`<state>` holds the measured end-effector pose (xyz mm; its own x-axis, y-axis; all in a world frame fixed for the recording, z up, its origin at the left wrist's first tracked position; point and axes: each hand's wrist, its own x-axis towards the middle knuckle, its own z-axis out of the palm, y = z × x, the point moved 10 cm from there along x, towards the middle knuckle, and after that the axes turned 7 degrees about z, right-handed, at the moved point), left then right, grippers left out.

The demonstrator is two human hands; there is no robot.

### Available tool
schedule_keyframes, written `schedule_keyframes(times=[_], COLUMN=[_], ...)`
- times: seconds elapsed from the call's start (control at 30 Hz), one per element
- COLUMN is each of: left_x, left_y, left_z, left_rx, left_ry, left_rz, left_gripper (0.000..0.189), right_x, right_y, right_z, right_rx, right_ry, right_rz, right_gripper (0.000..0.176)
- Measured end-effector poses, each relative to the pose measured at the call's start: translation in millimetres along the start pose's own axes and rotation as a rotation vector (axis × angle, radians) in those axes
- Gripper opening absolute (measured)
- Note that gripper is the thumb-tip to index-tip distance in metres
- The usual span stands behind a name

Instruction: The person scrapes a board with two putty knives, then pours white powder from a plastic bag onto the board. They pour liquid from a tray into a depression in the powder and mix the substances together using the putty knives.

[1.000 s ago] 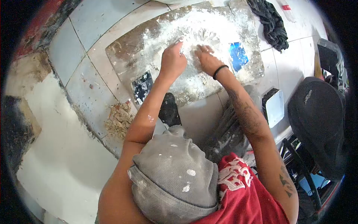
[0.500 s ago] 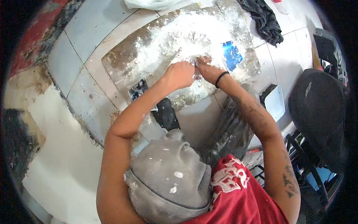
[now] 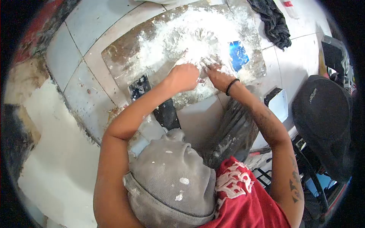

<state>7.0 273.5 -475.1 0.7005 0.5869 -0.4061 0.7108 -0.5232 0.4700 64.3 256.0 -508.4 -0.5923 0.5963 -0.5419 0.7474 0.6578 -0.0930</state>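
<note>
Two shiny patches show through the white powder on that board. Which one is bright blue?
The blue patch just beyond the right hand, at the right side of the board. The other patch, beside the left forearm, is dark, nearly black.

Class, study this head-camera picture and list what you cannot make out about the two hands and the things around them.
All in the head view:
- Left hand: fingers curl under into the white powder, so any grip is hidden.
- Right hand: palm down, so what lies beneath is hidden.
- Blue patch: too small and powder-dusted to identify.
- Dark cloth: cut off by the top edge.
- Black bag: lettering too small to read.
</note>
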Motion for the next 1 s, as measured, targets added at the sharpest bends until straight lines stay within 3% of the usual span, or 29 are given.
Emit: schedule_keyframes(times=[0.13,0.23,0.33,0.43,0.47,0.5,0.63,0.73,0.9,1.0], left_x=[-5.4,-6.0,-9.5,-0.3,0.7,1.9,-6.3,-13.9,-5.1,-9.6], left_y=[7.7,5.7,9.0,-1.6,-2.9,-5.7,-13.0,-8.5,-8.3,-11.3], left_z=[-10.2,-3.9,-11.2,-8.0,-8.4,-13.3,-7.4,-20.0,-23.8,-20.5], left_rx=[-0.006,-0.004,0.056,0.044,0.055,0.069,0.126,0.153,0.127,0.113], left_ry=[0.113,0.048,0.104,0.037,-0.007,-0.046,-0.188,-0.002,-0.027,-0.073], left_rz=[0.043,0.03,0.07,0.053,0.05,0.046,0.086,0.19,0.201,0.198], left_gripper=[0.033,0.033,0.031,0.043,0.045,0.048,0.056,0.055,0.055,0.054], right_x=[-2.0,2.9,-6.6,1.2,-0.1,6.3,2.2,-0.4,6.5,1.8], right_y=[13.9,8.1,10.6,12.7,10.3,8.4,33.0,34.7,22.0,30.7], right_z=[-6.0,0.6,-8.7,-20.9,-41.7,-41.1,-19.0,-22.9,-34.0,-25.4], right_rx=[0.406,0.313,0.429,0.339,0.208,0.021,0.057,-0.018,0.054,-0.007], right_ry=[0.032,0.004,-0.186,0.261,0.093,0.196,0.176,0.245,0.329,0.278], right_rz=[0.103,0.051,0.126,-0.124,-0.041,-0.124,-0.103,-0.135,-0.182,-0.145], right_gripper=[0.04,0.038,0.036,0.024,0.025,0.028,0.035,0.038,0.041,0.042])
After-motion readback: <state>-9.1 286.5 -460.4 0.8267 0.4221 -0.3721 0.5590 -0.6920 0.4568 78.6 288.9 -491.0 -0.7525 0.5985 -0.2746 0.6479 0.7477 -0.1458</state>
